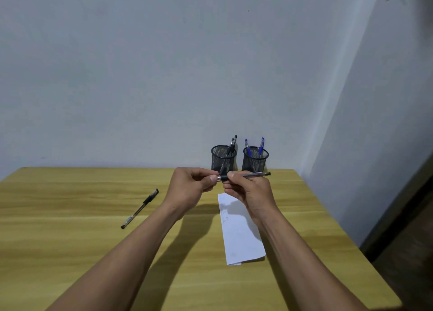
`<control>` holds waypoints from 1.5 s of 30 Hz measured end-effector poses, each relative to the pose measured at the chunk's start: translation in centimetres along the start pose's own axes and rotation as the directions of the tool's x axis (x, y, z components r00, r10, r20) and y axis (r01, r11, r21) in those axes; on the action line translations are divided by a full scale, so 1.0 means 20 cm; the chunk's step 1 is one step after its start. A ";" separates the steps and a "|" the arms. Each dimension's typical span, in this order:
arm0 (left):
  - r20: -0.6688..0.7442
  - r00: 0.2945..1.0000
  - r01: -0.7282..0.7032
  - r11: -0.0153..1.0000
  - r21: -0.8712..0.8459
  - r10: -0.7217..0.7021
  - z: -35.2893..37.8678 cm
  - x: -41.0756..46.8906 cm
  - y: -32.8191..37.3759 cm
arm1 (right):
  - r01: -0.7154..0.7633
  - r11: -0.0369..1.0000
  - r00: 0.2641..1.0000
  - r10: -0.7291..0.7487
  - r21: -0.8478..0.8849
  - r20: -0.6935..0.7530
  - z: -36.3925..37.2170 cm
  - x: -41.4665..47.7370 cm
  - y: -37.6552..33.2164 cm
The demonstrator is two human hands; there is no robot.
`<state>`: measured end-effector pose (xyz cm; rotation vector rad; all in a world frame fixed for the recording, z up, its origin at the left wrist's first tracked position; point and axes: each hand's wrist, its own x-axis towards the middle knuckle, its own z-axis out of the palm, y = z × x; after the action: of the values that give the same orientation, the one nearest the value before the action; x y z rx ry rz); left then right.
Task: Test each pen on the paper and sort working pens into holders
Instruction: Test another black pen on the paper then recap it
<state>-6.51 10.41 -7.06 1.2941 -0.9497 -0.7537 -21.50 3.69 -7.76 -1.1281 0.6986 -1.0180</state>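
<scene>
- The wooden worktop (70, 240) stands against a pale wall.
- A sheet of paper (241, 238) lies right of centre on it.
- The left hand (189, 189) and right hand (250, 193) are above the paper's far end. The fingers of both pinch one pen (254, 175), held level.
- Two mesh holders stand by the wall. The left holder (222, 160) has black pens and the right holder (255, 160) has blue pens.
- A loose pen (140, 209) lies well to the left.

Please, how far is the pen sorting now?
Done: two black pens stand in the left holder, two blue pens in the right holder; the paper carries scribbles. In hand: the left hand and right hand hold another black pen. Left: this pen and the loose pen on the table.
</scene>
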 end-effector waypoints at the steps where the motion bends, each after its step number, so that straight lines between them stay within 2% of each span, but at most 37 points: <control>1: -0.001 1.000 0.004 1.000 0.010 -0.004 -0.01 0.00 0.00 | -0.004 1.000 1.000 0.004 -0.002 -0.005 0.00 0.01 0.00; 4: -0.078 0.996 0.035 0.999 0.002 -0.035 -0.12 0.04 -0.03 | -0.005 0.996 0.992 0.016 0.088 -0.124 -0.09 0.04 -0.01; 6: -0.096 0.994 0.050 0.998 0.037 -0.047 -0.22 0.05 -0.06 | -0.001 0.999 0.985 0.007 0.032 -0.173 -0.19 0.06 -0.03; 10: -0.066 0.996 0.069 0.983 0.171 -0.059 -0.22 0.12 -0.12 | -0.033 0.985 0.996 0.017 -0.169 -0.093 -0.19 0.04 0.03; 13: -0.096 0.995 0.051 0.958 0.283 -0.024 -0.13 0.20 -0.17 | -0.057 0.975 0.997 0.045 -0.215 -0.058 -0.14 0.02 0.10; 17: -0.080 0.995 -0.018 0.868 0.496 0.067 -0.03 0.32 -0.26 | -0.097 0.976 0.995 0.089 -0.194 -0.048 -0.17 0.01 0.22; 20: -0.026 0.999 -0.023 0.802 0.597 0.048 0.04 0.39 -0.38 | -0.107 0.979 0.993 0.097 -0.176 -0.064 -0.21 0.01 0.30; 24: -0.031 1.000 0.017 0.699 0.715 0.007 0.09 0.44 -0.52 | -0.095 0.978 0.994 0.083 -0.187 -0.069 -0.23 0.02 0.33; 30: -0.023 0.997 -0.028 0.644 0.764 0.071 0.12 0.43 -0.52 | -0.062 0.976 0.997 0.051 -0.208 -0.057 -0.24 0.03 0.36; 35: 0.105 0.970 -0.216 0.589 0.779 0.217 0.02 0.22 -0.46 | -0.050 0.980 0.996 0.035 -0.193 -0.082 -0.23 0.01 0.36; 37: 0.175 0.972 -0.232 0.552 0.801 0.155 -0.02 0.11 -0.45 | -0.055 0.983 0.994 0.037 -0.175 -0.106 -0.23 0.01 0.35; 41: 0.273 0.954 -0.198 0.425 0.883 -0.122 -0.04 -0.05 -0.43 | -0.053 0.983 0.990 0.029 -0.176 -0.138 -0.23 0.00 0.34; 45: 0.285 0.930 -0.215 0.289 0.933 -0.230 -0.03 -0.11 -0.45 | -0.062 0.978 0.990 0.035 -0.198 -0.136 -0.23 -0.01 0.34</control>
<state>-6.45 11.28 -16.32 2.2744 -1.9043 -0.3543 -23.61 2.65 -15.74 -1.2198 0.9485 -1.0034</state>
